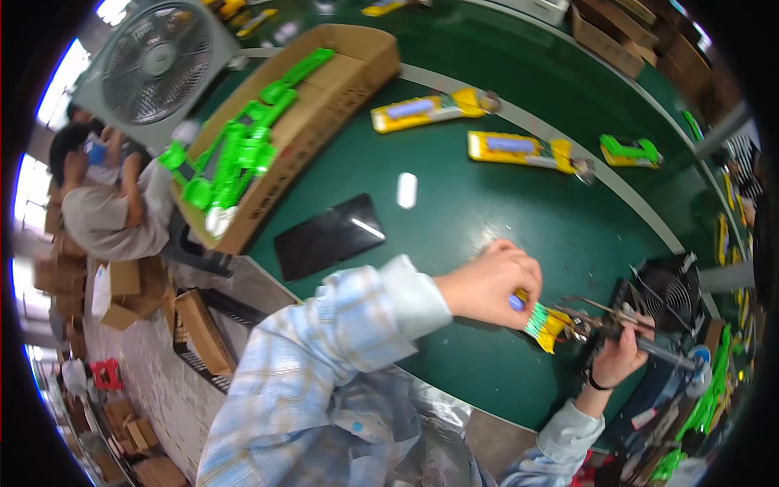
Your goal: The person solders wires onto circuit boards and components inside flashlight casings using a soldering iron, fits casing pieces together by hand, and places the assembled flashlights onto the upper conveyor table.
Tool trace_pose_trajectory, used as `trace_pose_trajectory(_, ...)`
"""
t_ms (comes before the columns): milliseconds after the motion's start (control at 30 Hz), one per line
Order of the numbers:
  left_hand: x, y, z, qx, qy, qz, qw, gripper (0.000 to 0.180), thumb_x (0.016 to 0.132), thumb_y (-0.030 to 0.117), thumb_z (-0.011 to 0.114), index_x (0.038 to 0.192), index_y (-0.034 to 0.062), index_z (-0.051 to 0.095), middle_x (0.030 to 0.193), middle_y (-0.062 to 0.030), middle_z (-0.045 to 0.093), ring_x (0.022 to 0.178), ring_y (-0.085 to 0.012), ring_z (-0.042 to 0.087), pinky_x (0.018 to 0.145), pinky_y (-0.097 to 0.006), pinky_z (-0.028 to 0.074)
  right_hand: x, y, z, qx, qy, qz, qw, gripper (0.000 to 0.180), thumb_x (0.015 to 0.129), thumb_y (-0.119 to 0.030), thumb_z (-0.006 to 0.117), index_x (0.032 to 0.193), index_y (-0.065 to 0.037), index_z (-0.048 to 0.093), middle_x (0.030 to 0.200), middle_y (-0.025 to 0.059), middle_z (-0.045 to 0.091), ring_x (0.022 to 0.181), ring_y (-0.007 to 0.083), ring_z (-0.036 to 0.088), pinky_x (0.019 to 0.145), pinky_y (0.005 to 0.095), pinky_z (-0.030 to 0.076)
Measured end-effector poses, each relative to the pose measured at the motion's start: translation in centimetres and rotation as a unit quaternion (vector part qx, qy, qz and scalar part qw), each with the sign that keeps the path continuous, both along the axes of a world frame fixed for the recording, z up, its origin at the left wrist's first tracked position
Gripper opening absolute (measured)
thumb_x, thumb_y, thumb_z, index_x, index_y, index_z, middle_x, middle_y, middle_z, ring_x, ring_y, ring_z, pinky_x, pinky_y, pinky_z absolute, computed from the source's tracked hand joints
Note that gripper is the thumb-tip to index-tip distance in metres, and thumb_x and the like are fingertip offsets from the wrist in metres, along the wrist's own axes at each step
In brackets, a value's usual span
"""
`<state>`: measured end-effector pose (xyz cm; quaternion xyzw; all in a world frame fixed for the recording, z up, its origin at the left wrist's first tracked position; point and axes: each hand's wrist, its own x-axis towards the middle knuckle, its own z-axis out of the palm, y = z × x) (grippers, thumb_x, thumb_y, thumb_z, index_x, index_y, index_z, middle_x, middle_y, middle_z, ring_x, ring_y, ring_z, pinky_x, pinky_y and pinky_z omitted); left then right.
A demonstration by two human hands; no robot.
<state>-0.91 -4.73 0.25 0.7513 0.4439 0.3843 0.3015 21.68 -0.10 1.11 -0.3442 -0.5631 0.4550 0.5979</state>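
My left hand is closed around a yellow housing, gripping its upper end. A bit of blue and some green show beside the fingers, and wires and a round metallic end sit at its lower right. My right hand is closed at that end, its fingers around a slim tool with a grey handle. The tool's kind is hard to make out. Thin metal pieces cross between the two hands, and their exact contact with the housing is blurred.
A black tablet or phone and a white oval case lie on the green table. Yellow housings lie beyond. A cardboard tray holds green plastic parts. A small black fan stands right; a co-worker sits left.
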Motion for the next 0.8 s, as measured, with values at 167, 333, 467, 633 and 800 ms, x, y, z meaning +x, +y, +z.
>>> trace_pose_trajectory(167, -0.5, 0.1, -0.2, -0.004, 0.035, 0.016, 0.999, 0.012, 0.057, 0.012, 0.061, 0.058, 0.0124, 0.050, 0.072, 0.0037, 0.052, 0.074, -0.0118, 0.050, 0.084, -0.035, 0.025, -0.8, 0.8, -0.9, 0.077, 0.006, 0.011, 0.997, 0.012, 0.067, -0.008, 0.053, 0.071, 0.001, 0.045, 0.071, 0.0056, 0.044, 0.067, 0.0140, 0.046, 0.082, 0.0308, 0.033)
trace_pose_trajectory(333, 0.2, 0.6, -0.1, -0.027, 0.036, 0.005, 0.999, 0.013, 0.057, 0.009, 0.062, 0.057, 0.0117, 0.049, 0.070, 0.0035, 0.053, 0.070, -0.0117, 0.051, 0.086, -0.035, 0.024, 0.0, 0.6, -0.3, 0.049, -0.006, 0.010, 0.999, 0.013, 0.067, -0.010, 0.053, 0.070, 0.001, 0.045, 0.070, 0.0054, 0.044, 0.061, 0.0118, 0.044, 0.070, 0.0247, 0.036)
trace_pose_trajectory(467, 0.5, 0.5, -0.5, -0.008, 0.047, 0.012, 0.999, 0.016, 0.055, 0.006, 0.062, 0.056, 0.0123, 0.048, 0.071, 0.0037, 0.053, 0.068, -0.0114, 0.051, 0.088, -0.036, 0.024, 0.1, 0.4, -0.5, 0.033, -0.009, 0.027, 0.999, 0.016, 0.067, -0.011, 0.054, 0.068, 0.001, 0.045, 0.067, 0.0056, 0.044, 0.060, 0.0123, 0.043, 0.058, 0.0223, 0.035)
trace_pose_trajectory(633, 0.6, 0.5, -0.1, -0.013, 0.050, -0.005, 0.999, 0.017, 0.053, 0.005, 0.063, 0.056, 0.0129, 0.048, 0.071, 0.0049, 0.053, 0.068, -0.0114, 0.051, 0.087, -0.039, 0.023, -0.5, 0.5, -0.7, 0.073, -0.033, 0.014, 0.997, 0.017, 0.067, -0.014, 0.050, 0.069, 0.000, 0.041, 0.060, 0.0061, 0.040, 0.044, 0.0060, 0.029, 0.045, 0.0181, 0.026)
trace_pose_trajectory(800, 0.6, 0.6, -0.4, -0.010, 0.052, 0.002, 0.999, 0.017, 0.052, 0.004, 0.063, 0.055, 0.0131, 0.048, 0.071, 0.0057, 0.052, 0.067, -0.0117, 0.051, 0.086, -0.039, 0.023, -0.5, 0.5, -1.0, 0.066, -0.031, 0.020, 0.997, 0.019, 0.068, -0.016, 0.051, 0.068, 0.000, 0.041, 0.056, 0.0059, 0.038, 0.037, 0.0037, 0.024, 0.036, 0.0164, 0.021)
